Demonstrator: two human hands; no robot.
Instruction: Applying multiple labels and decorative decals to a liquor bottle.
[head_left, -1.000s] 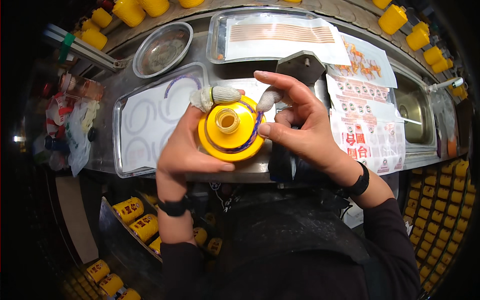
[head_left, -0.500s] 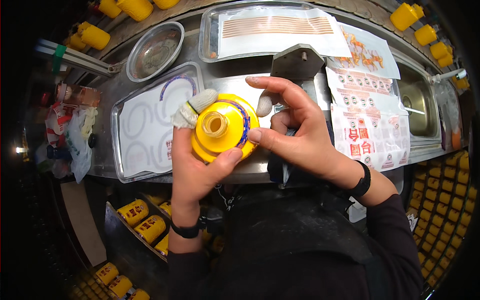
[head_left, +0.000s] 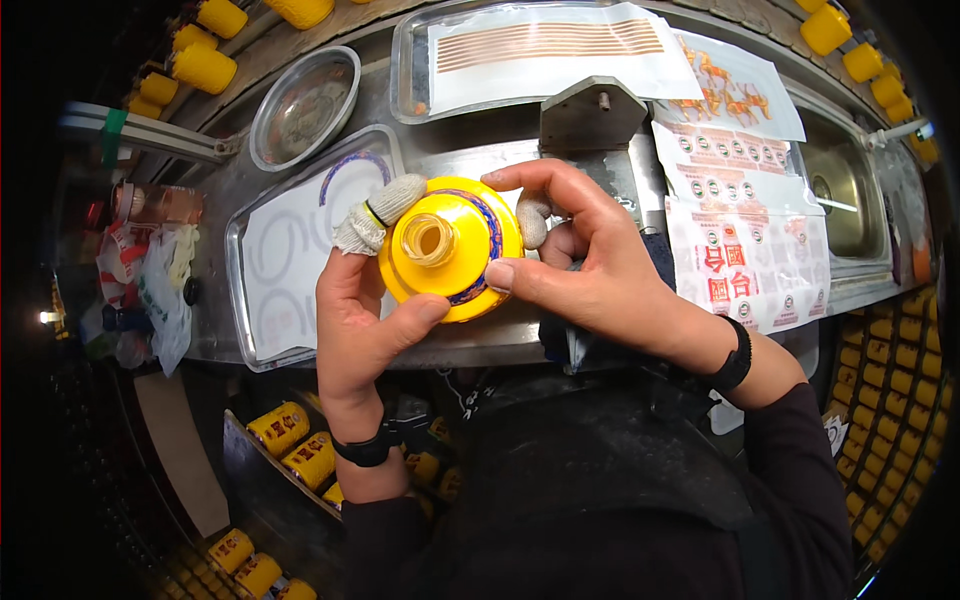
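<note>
Between both hands I hold a yellow bottle [head_left: 468, 225], its open round neck facing up toward me. A blue patterned band [head_left: 494, 232] curves around the right side of its shoulder. My left hand [head_left: 362, 325] grips the left side, thumb at the near edge; one finger wears a whitish knit finger cover [head_left: 385, 205]. My right hand [head_left: 605, 265] closes on the right side, with the thumb pressing on the band and the forefinger at the far rim. Another knit cover [head_left: 532, 220] shows on a right-hand finger. The bottle's underside is hidden.
At left, a metal tray [head_left: 238, 300] bears a white sheet with one blue arc strip. A metal bowl [head_left: 352, 95] stands behind. Farther back are a striped sheet [head_left: 550, 75] and a metal bracket [head_left: 592, 115]. Printed sheets [head_left: 745, 250] lie beside the sink [head_left: 850, 235].
My right forefinger has come down from above the bottle onto its far rim. The right thumb still presses the band, which now shows farther along the near side. My left hand has shifted slightly left.
</note>
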